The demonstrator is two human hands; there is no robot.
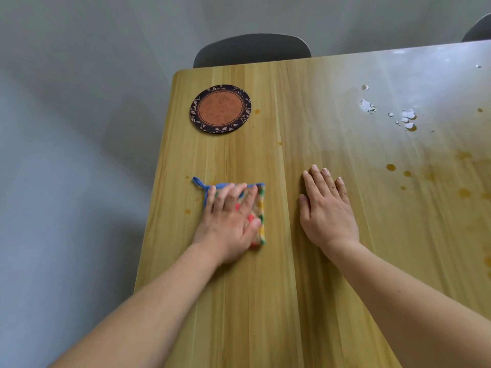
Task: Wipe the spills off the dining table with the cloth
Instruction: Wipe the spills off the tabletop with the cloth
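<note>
A small square cloth (259, 208) with a blue border, a blue loop and coloured dots lies flat near the left edge of the wooden dining table (265, 288). My left hand (231, 221) presses down on the cloth with straight, spread fingers. My right hand (325, 208) rests flat on the bare wood to the right of the cloth, fingers straight. Orange-brown spill drops (390, 167) dot the right part of the table. Clear, shiny droplets (368, 105) sit farther back right. Small orange spots (187, 211) lie just left of the cloth.
A round dark coaster (220, 108) with an orange centre lies at the back left of the table. A grey chair back (252, 50) stands behind the far edge, another (478, 30) at the top right. The table's left edge drops to a grey floor.
</note>
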